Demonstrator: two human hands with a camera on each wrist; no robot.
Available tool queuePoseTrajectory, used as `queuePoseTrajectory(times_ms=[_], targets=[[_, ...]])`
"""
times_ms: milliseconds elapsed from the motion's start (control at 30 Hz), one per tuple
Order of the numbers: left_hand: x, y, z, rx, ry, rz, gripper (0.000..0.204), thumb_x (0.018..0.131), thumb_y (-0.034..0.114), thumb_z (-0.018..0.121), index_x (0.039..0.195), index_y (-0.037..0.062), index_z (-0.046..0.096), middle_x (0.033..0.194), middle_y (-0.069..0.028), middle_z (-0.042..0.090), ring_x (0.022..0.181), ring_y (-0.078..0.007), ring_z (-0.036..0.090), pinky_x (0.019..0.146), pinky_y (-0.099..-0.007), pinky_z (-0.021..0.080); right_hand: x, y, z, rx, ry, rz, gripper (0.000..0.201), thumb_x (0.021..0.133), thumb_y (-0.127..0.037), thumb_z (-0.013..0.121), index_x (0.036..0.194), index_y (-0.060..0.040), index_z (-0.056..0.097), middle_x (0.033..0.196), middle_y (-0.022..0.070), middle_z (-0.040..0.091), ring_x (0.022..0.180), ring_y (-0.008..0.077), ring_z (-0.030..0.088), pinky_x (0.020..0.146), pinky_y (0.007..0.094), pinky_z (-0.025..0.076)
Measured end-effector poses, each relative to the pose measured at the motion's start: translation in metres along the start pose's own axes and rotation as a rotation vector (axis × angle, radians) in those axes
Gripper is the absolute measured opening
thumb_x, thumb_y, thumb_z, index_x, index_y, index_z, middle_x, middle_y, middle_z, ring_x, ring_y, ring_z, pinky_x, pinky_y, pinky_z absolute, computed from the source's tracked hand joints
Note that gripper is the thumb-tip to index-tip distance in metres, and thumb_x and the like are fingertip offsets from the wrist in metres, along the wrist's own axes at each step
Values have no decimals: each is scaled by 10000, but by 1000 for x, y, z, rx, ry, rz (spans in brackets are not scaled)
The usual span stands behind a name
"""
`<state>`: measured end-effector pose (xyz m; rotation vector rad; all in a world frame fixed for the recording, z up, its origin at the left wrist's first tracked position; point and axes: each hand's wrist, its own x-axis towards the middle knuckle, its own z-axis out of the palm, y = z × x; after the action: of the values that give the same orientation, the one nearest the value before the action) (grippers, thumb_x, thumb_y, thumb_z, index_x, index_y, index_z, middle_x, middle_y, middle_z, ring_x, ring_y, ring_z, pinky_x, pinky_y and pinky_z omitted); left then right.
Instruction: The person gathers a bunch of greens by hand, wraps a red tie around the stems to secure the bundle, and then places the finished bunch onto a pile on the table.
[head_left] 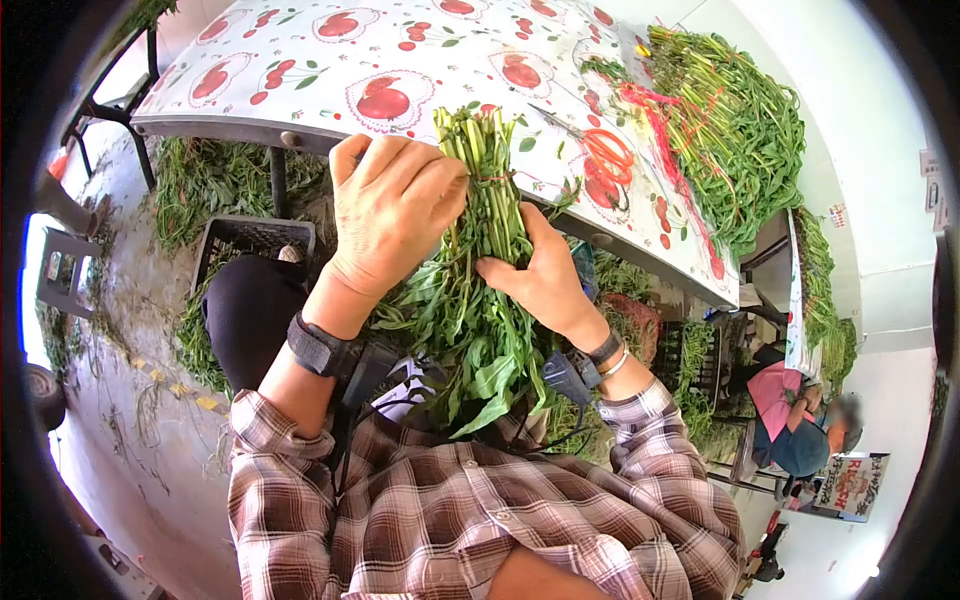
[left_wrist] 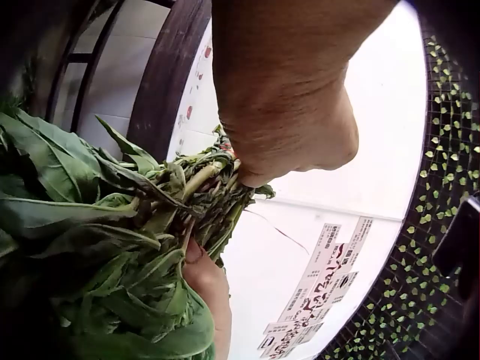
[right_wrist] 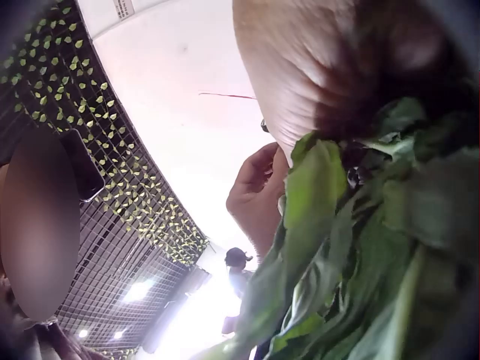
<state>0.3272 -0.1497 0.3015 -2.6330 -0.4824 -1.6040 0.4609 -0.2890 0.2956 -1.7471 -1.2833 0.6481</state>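
Observation:
A bundle of leafy green stems stands upright in the head view, cut ends up and leaves hanging down, with a thin red tie around the stems near the top. The left hand has its fingers curled at the tie, pinching at the bundle's left side. On the other side the right hand grips the stems lower down, thumb across the front. In the left wrist view the leaves fill the left side, and the left hand is at the stems. Leaves cover much of the right wrist view.
A fruit-patterned table lies ahead, holding orange-handled scissors, pink-red ties and a large pile of greens. A black crate stands on the floor at the left. Another person is at the right.

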Motion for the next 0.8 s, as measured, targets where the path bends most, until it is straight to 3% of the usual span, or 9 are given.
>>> queuePoseTrajectory(times_ms=[167,267,400,467,667,800], targets=[[0,0,3,-28,-5,-22,178,670,96,695,813,139,597,794,32,575,755,-157,541,762,-329,382,1,2,1,33,-9,-31,508,715,-136,690,1150,15,474,933,145,605,841,240,588,796,339,459],[2,3,1,-129,-28,62,202,693,110,701,877,138,621,847,32,586,811,-156,557,790,-336,402,0,-5,-3,-59,-15,-14,522,712,-128,687,1164,15,467,945,164,607,860,268,597,807,347,462],[-1,2,3,-112,-35,110,213,692,125,710,891,141,634,865,31,586,825,-159,558,823,-347,403,-1,-3,2,-54,28,-23,530,704,-146,709,1151,21,478,940,145,603,847,234,572,811,334,451],[1,5,-1,-167,-70,77,206,695,139,713,888,142,643,870,27,589,828,-161,559,858,-362,397,-1,-1,3,-89,53,-61,526,711,-124,687,1164,5,452,952,195,601,906,330,606,812,377,468],[-5,3,7,-79,-66,77,204,685,152,717,875,141,642,838,31,587,814,-158,563,887,-369,383,-1,0,6,-166,59,-33,504,707,-119,679,1149,-6,463,1000,212,578,959,387,567,824,409,459],[-3,2,6,-54,-44,84,185,674,142,717,836,142,627,780,34,575,761,-151,562,863,-361,385,-1,2,8,-248,60,-75,562,710,-109,705,1195,-3,442,978,204,604,907,359,604,793,384,474]])
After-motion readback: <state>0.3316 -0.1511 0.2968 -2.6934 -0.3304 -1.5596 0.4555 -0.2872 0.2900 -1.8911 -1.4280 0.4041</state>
